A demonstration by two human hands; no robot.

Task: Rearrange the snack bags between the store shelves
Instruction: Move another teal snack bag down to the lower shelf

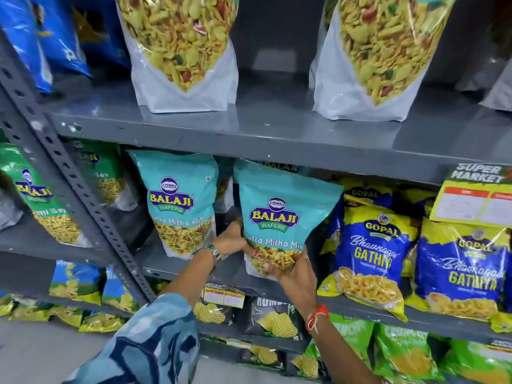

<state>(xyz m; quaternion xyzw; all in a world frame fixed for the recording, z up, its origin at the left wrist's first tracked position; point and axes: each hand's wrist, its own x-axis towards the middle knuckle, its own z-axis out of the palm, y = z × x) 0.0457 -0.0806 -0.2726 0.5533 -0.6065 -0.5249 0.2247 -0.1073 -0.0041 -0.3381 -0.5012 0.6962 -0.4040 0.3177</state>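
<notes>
A teal Balaji Khatta Mitha Mix bag (279,214) stands tilted at the front of the middle shelf (277,151). My right hand (291,275) cups its bottom from below. My left hand (231,241), with a watch on the wrist, presses against the bag's lower left edge. A second identical teal bag (180,200) stands upright just to the left, apart from my hands. On the shelf above, two large white bags of the same mix (182,51) (379,54) stand with a gap between them.
Blue and yellow Gopal Gathiya bags (374,250) crowd the right of the middle shelf. Green Balaji sev bags (41,198) sit left of the slotted upright (83,195). A yellow price tag (476,200) hangs at right. Chips bags fill the lower shelves.
</notes>
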